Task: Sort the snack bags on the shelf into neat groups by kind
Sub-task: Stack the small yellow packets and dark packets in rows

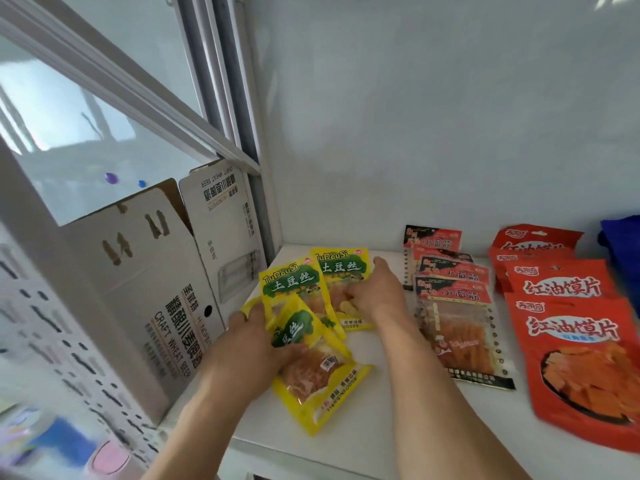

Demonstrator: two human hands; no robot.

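White shelf carries yellow bags at left, black-red bags mid, red bags right, blue cloth far right.

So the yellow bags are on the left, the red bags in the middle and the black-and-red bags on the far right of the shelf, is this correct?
Not quite. The head view shows the yellow bags on the left of the shelf, but the black-and-red bags lie in the middle, and the red bags are on the far right.
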